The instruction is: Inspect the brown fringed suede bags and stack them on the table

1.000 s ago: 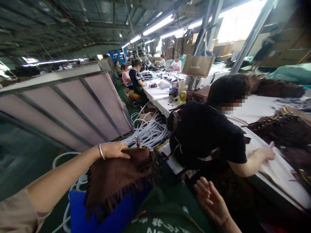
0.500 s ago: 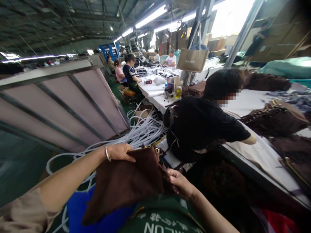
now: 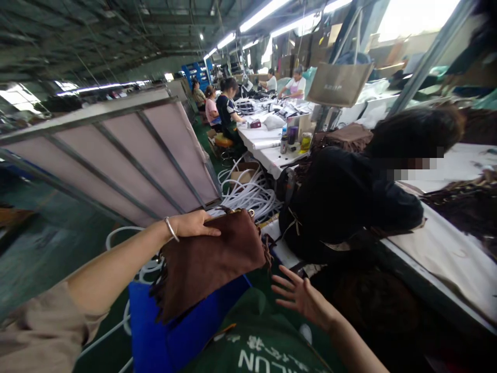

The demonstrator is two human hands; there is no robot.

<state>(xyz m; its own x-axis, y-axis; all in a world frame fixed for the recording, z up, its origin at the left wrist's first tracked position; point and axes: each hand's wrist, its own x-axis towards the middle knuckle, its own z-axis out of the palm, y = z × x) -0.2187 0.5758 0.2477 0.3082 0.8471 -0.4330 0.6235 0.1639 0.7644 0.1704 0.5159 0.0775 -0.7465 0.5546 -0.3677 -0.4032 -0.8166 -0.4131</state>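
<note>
My left hand [image 3: 196, 224] grips the top edge of a brown fringed pouch [image 3: 213, 256], thumb on the near face and the other fingers hidden behind it. A zipper and a small gold ring show along the pouch's upper edge, and dark fringe hangs at both sides. Beneath it, a blue sheet or panel [image 3: 186, 331] lies by my green apron [image 3: 252, 336]. My right hand [image 3: 298, 298] is just right of the pouch, apart from it, with fingers spread and nothing in them.
To the right a person in black [image 3: 337, 202] leans over a long white table [image 3: 454, 248] with brown pieces on it. White tubing [image 3: 252, 194] lies coiled on the floor ahead. A metal-framed panel [image 3: 116, 160] stands at the left. Several people sit farther back.
My right hand has let go of the pouch's right side and opened. The pouch now hangs from my left hand alone. The view has swung left, and the person in black leans lower.
</note>
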